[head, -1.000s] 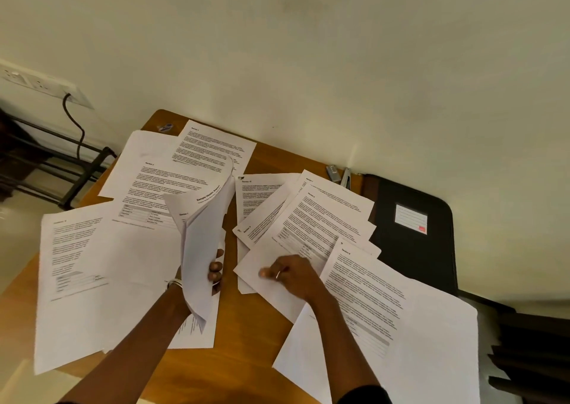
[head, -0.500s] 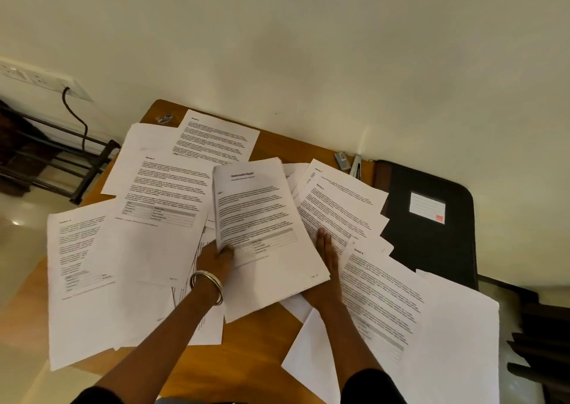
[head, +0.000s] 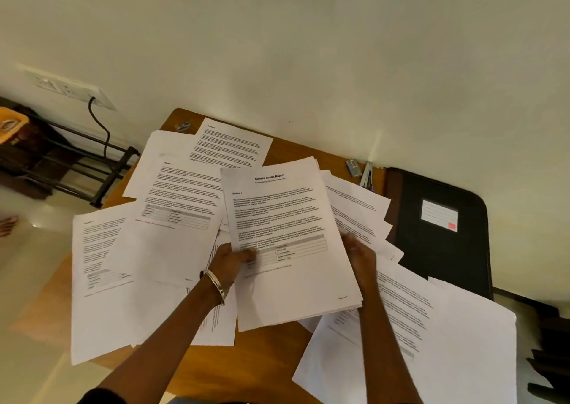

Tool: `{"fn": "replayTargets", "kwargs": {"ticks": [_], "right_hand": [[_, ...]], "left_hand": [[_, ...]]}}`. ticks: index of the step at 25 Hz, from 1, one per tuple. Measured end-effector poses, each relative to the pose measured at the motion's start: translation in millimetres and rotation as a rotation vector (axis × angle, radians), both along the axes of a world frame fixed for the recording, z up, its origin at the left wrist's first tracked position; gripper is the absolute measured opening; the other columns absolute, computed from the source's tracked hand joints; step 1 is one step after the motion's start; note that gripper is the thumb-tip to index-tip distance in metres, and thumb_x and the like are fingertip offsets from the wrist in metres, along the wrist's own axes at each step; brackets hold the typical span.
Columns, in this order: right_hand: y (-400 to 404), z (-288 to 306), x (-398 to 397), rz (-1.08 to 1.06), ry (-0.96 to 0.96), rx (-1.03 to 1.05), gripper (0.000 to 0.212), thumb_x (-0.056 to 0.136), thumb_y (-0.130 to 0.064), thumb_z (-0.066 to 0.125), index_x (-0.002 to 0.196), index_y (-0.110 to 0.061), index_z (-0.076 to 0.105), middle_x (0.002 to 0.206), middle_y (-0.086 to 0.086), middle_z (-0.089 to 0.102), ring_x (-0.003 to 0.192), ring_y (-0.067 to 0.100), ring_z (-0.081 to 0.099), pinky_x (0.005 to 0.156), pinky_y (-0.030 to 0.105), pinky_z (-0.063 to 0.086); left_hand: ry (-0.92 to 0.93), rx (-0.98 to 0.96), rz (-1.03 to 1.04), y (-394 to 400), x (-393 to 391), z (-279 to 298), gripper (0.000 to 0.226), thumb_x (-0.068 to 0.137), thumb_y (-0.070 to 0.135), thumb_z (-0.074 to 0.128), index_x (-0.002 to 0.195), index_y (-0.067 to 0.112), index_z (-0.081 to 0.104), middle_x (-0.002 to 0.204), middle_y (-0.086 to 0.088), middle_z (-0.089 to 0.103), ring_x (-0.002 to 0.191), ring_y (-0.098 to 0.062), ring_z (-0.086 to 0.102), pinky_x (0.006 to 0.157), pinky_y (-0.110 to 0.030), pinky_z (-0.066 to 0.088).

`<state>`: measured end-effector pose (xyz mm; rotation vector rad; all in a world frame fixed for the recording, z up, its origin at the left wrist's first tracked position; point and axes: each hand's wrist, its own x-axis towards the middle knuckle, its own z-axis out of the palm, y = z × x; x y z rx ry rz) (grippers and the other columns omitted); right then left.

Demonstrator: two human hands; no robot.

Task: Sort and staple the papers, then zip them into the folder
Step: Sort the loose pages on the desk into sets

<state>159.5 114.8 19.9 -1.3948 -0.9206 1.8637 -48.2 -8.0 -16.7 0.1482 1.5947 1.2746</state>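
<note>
Risks, left to right:

1. The large white printed sheet (head: 101, 280) at the left overhangs the edge of the brown wooden table (head: 311, 153). A knock from the forearm would likely send it to the floor.
2. The left hand (head: 229, 257), with a silver metal bangle (head: 214, 285) at the wrist, grips the left edge of the gathered white paper stack headed "Sample Health Report" (head: 287, 234), thumb pressed on the top page. The stack's far edge shows several page edges slightly fanned. Judgement: stapling before the edges are squared would bind the pages crooked.
3. The right hand (head: 359, 254) is at the stack's right edge, just above the loose white printed sheets (head: 357, 209) fanned beneath. Whether its fingers are curled round the stack or merely touch it cannot be determined. If a loose sheet is caught along with the stack, the sort order would be wrong.
4. The silver metal stapler (head: 367, 175) lies at the far table edge near the wall, well apart from both hands; reaching across could shift unsorted pages.
5. The black zip folder with a white label (head: 441, 224) lies flat at the right, its near corner covered by the blank white sheet (head: 468, 342).

Visibility limits:

- The page count in the stack cannot be read.
- Section headings on most sheets are too small or blurred to read.
- The folder's zip state is not discernible.
- The small grey object (head: 353, 167) beside the stapler is unidentified.
- Sheets at the lower right are cut off by the frame edge.
</note>
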Motion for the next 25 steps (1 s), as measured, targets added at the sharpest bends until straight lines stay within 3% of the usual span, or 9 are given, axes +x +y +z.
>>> {"fn": "replayTargets", "kwargs": {"ticks": [2,5,8,12,15,18,22,25], "right_hand": [[7.2,6.8,3.8,0.068,-0.096,-0.072,0.033,0.095,-0.046,0.048,0.116,-0.024,0.061,0.101,-0.001,0.074,0.089,0.022,0.071,0.077,0.041,0.057],[2.0,7.9,6.8,0.236,-0.301,0.074,0.031,0.087,-0.023,0.066,0.117,-0.024,0.060,0.111,-0.005,0.069,0.100,0.022,0.066,0.087,0.045,0.054],[-28.7,-2.1,13.5,0.131,-0.374,0.192,0.034,0.088,-0.012,0.065,0.120,-0.018,0.058,0.112,-0.007,0.064,0.103,0.018,0.061,0.094,0.043,0.048],[-60.2,-12.7,32.5,-0.003,-0.332,0.206,0.034,0.087,-0.008,0.065,0.119,-0.019,0.059,0.115,-0.005,0.065,0.105,0.016,0.061,0.092,0.037,0.049],[-82.6,-13.8,47.0,-0.182,-0.213,0.175,0.036,0.084,-0.001,0.066,0.113,-0.022,0.063,0.112,-0.006,0.067,0.103,0.010,0.062,0.088,0.030,0.050],[-105.4,-15.3,59.8,-0.338,-0.111,0.170,0.041,0.081,0.006,0.066,0.110,-0.022,0.065,0.111,-0.008,0.069,0.103,0.006,0.064,0.085,0.020,0.054],[-123.4,-13.0,69.6,-0.494,-0.031,0.138,0.035,0.069,-0.006,0.071,0.100,-0.020,0.069,0.101,-0.009,0.073,0.101,0.007,0.066,0.089,0.021,0.053],[-132.5,-12.7,75.1,-0.571,0.039,0.074,0.028,0.069,-0.003,0.070,0.089,-0.023,0.074,0.097,-0.006,0.074,0.095,0.008,0.069,0.094,0.029,0.051]], "left_hand": [[0.047,0.007,-0.099,-3.6,-1.2,9.4,0.026,0.085,-0.004,0.059,0.104,0.012,0.064,0.106,-0.008,0.067,0.103,-0.031,0.062,0.096,-0.047,0.047],[0.125,0.059,-0.252,-8.6,2.3,20.7,0.026,0.087,0.002,0.059,0.109,0.013,0.063,0.110,-0.007,0.067,0.105,-0.029,0.062,0.095,-0.046,0.048],[0.169,0.055,-0.160,-14.1,7.8,35.3,0.014,0.090,0.015,0.058,0.100,0.015,0.067,0.107,-0.009,0.069,0.100,-0.033,0.064,0.089,-0.049,0.052],[0.257,0.006,-0.122,-21.7,7.9,42.2,0.015,0.081,0.017,0.069,0.078,0.002,0.068,0.083,-0.018,0.069,0.081,-0.040,0.064,0.080,-0.048,0.055],[0.173,-0.062,-0.037,-29.8,19.1,48.8,0.023,0.073,0.014,0.076,0.060,0.004,0.059,0.071,-0.013,0.065,0.072,-0.034,0.059,0.078,-0.041,0.053],[0.053,-0.084,-0.007,-39.1,30.3,43.6,0.019,0.078,0.018,0.073,0.065,0.008,0.064,0.099,-0.011,0.069,0.094,-0.035,0.061,0.083,-0.037,0.050],[-0.070,-0.133,-0.039,-40.6,35.8,39.1,0.022,0.074,0.027,0.076,0.065,0.008,0.070,0.070,-0.008,0.072,0.075,-0.031,0.063,0.076,-0.043,0.056],[-0.085,-0.113,-0.074,-36.3,38.0,42.0,0.023,0.076,0.025,0.075,0.064,0.007,0.067,0.060,-0.006,0.069,0.059,-0.024,0.061,0.061,-0.032,0.054]]}}
